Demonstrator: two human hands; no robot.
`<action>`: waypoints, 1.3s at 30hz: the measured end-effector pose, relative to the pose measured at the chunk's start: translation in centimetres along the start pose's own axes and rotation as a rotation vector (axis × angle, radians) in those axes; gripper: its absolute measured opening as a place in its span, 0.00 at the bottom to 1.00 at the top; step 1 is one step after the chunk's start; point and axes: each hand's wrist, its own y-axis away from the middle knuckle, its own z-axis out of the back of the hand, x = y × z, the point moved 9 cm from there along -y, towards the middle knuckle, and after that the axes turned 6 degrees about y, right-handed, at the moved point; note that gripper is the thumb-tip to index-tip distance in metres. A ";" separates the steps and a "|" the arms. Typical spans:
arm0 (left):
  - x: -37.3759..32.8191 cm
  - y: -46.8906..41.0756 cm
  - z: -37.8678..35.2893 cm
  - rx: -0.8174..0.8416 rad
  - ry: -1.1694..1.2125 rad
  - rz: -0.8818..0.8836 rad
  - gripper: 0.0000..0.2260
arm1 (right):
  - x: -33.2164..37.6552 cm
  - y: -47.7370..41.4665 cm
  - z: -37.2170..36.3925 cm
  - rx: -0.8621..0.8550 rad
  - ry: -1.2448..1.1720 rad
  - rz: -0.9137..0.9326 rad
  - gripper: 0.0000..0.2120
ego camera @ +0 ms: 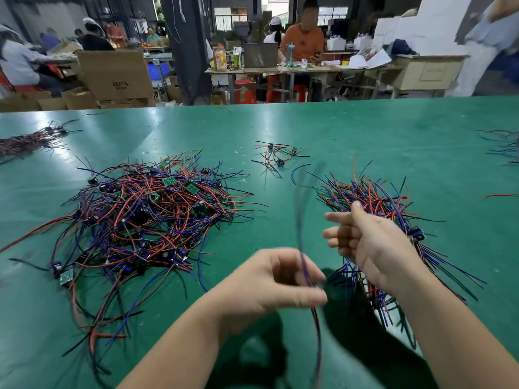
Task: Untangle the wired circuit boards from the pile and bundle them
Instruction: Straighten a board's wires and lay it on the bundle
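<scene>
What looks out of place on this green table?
A single red wire lies alone near the right edge of the table, apart from every pile. A loose blue wire lies by itself beside the small cluster.

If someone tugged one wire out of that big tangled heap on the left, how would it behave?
Probably floppy: the wires pinched in the left hand bend and droop. The tangled heap would likely drag along, since its strands cross everywhere. Its small boards look light, unlikely to anchor it.
</scene>
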 end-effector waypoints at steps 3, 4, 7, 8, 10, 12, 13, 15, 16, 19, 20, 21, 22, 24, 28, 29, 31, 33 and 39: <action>-1.4 -0.2 3.2 -0.276 0.427 -0.171 0.13 | -1.2 0.7 -1.8 0.180 0.158 -0.053 0.07; -1.7 -0.1 4.1 -0.349 0.509 -0.241 0.12 | -1.4 1.1 -2.5 0.238 0.196 -0.051 0.07; -2.6 1.0 6.0 -0.586 0.370 -0.431 0.13 | -1.8 2.1 -5.0 0.385 0.057 -0.057 0.10; -2.9 1.4 6.2 -0.653 0.219 -0.479 0.15 | -1.8 2.1 -5.6 0.402 -0.050 -0.065 0.10; -3.2 1.8 5.7 -0.710 -0.094 -0.537 0.18 | -1.6 1.9 -6.1 0.376 -0.210 -0.053 0.08; -3.2 1.6 4.7 -0.673 -0.296 -0.568 0.16 | -1.5 1.6 -5.8 0.316 -0.269 -0.045 0.06; -3.2 1.4 4.1 -0.622 -0.371 -0.591 0.14 | -1.4 1.5 -5.5 0.285 -0.277 -0.046 0.06; -3.4 1.1 2.8 -0.516 -0.535 -0.617 0.10 | -1.2 1.4 -4.7 0.234 -0.287 -0.049 0.05; -3.3 0.9 2.7 -0.497 -0.561 -0.600 0.09 | -1.0 1.3 -4.3 0.217 -0.289 -0.048 0.04; -2.0 0.5 4.6 -0.568 -0.186 -0.404 0.05 | -0.6 1.3 -3.7 0.205 -0.237 -0.021 0.04; -1.1 0.2 4.8 -0.558 0.003 -0.310 0.06 | -0.6 1.3 -3.7 0.210 -0.203 -0.010 0.04; -0.2 -0.1 4.5 -0.526 0.138 -0.221 0.10 | -0.6 1.4 -3.9 0.219 -0.168 -0.002 0.04; 0.5 -0.4 4.1 -0.488 0.216 -0.145 0.15 | -0.7 1.5 -4.0 0.226 -0.137 0.003 0.03; 1.3 -0.7 3.1 -0.429 0.263 -0.051 0.18 | -0.9 1.6 -4.2 0.207 -0.088 0.019 0.04; 2.4 -0.6 2.4 -0.383 0.233 0.090 0.15 | -0.2 0.8 -2.0 0.006 -0.088 0.058 0.04; 2.8 -0.6 1.8 -0.329 0.207 0.134 0.12 | 0.1 0.6 -1.1 -0.047 -0.124 0.067 0.04; 3.4 -0.5 0.3 -0.204 0.153 0.211 0.09 | 0.7 0.4 0.7 -0.133 -0.183 0.090 0.04; 3.8 -0.4 -0.4 -0.138 0.113 0.248 0.09 | 0.8 0.4 1.8 -0.192 -0.213 0.107 0.05; 4.9 0.0 -0.8 -0.083 0.042 0.335 0.08 | 1.3 -0.1 3.4 -0.258 -0.384 0.153 0.01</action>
